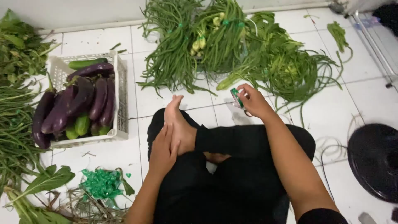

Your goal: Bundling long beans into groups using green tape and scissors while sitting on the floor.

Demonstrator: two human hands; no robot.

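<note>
— White floor tiles fill the view, with a pale wall along the top. What lies on them?

— Heaps of long green beans at the top, some tied in bundles. To the left stands a white plastic crate holding purple eggplants and a few cucumbers. Leafy greens run down the left edge, and a clump of green plastic ties lies near the bottom left. A black round object sits at the right edge.

— And the person?

— Sitting cross-legged on the floor in black trousers, 1 bare foot turned up over the lap.

— What are the 2 hands doing?

— The left hand lies flat and relaxed against the foot, fingers loose, holding nothing. The right hand reaches forward and pinches a small green tape roll between its fingers, just in front of the nearest beans.

— Does that roll touch the floor?

— Hard to tell; it seems lifted slightly above the tiles, close to the bean pile.
</note>
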